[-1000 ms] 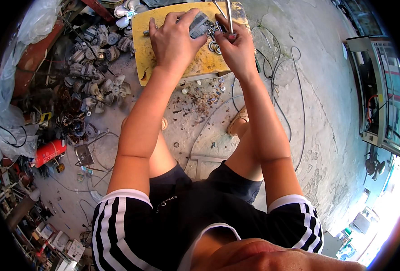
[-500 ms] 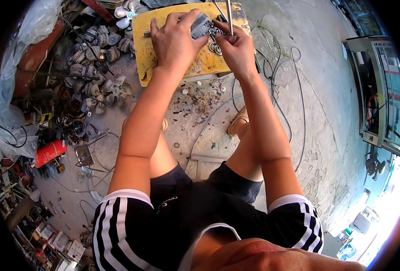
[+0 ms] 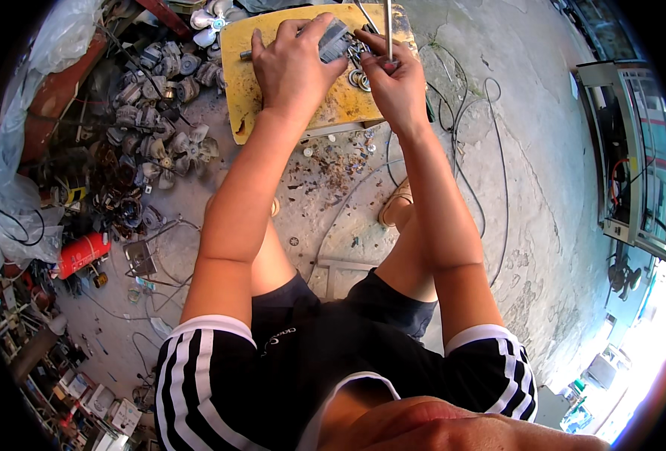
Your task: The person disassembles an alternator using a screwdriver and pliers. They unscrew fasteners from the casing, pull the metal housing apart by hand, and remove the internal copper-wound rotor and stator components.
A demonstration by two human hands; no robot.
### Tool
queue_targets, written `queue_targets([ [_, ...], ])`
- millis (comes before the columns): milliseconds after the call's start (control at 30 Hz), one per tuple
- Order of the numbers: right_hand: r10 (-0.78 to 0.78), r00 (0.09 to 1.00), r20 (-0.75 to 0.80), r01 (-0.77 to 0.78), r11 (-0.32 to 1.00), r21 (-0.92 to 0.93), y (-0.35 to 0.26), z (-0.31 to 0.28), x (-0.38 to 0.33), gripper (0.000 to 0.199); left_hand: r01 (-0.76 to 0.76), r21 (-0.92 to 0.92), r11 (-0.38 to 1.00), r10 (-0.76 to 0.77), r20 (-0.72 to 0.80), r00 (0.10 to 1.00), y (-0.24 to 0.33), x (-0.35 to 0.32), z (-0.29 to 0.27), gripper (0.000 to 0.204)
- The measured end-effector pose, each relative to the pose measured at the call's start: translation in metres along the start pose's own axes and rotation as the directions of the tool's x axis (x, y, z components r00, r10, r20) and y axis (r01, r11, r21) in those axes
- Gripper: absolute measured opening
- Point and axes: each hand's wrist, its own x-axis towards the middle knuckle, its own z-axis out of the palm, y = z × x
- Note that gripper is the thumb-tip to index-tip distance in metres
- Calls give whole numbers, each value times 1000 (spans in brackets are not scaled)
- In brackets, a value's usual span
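Observation:
On the yellow board (image 3: 273, 98), my left hand (image 3: 297, 71) is closed round a grey block-shaped metal motor part (image 3: 335, 42). A short rod end (image 3: 246, 55) sticks out to the left of that hand. My right hand (image 3: 397, 86) grips a tool with a straight metal shaft (image 3: 389, 26) pointing away from me; its grip is mostly hidden by my fingers. Between the hands lie several small metal rings (image 3: 359, 80), nearest my right fingertips. A second thin metal tool (image 3: 366, 15) lies at the board's far edge.
Left of the board, old motors (image 3: 152, 90) and fan blades (image 3: 194, 150) are heaped on the floor. A red cylinder (image 3: 83, 254) lies lower left. Loose cable (image 3: 498, 143) loops across the right floor. A metal-framed cabinet (image 3: 629, 150) stands at the far right. Debris (image 3: 333, 165) litters the ground before the board.
The metal shaft in my right hand has shifted slightly right and stands a little straighter. My left hand and the motor part have hardly moved.

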Motion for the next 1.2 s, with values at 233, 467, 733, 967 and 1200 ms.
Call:
queue_targets([
  [233, -3, 1000, -8, 3, 1000, 25, 1, 2, -1, 32, 3, 8, 1000, -3, 2, 1000, 0, 1, 1, 63],
  [467, 35, 999, 2, -35, 999, 7, 1, 1, -2, 36, 10, 30, 1000, -10, -7, 1000, 1, 2, 4, 62],
  [733, 144, 988, 51, -149, 982, 115, -10, 0, -2, 31, 11, 49, 999, -12, 12, 1000, 3, 4, 2, 59],
  [967, 222, 975, 18, -223, 974, 49, -17, -1, -4, 31, 7, 46, 999, -7, 7, 1000, 1, 2, 4, 60],
  [1200, 24, 999, 26, -23, 998, -53, -6, 9, -9, 31, 11, -20, 1000, -11, 12, 1000, 3, 0, -5, 67],
])
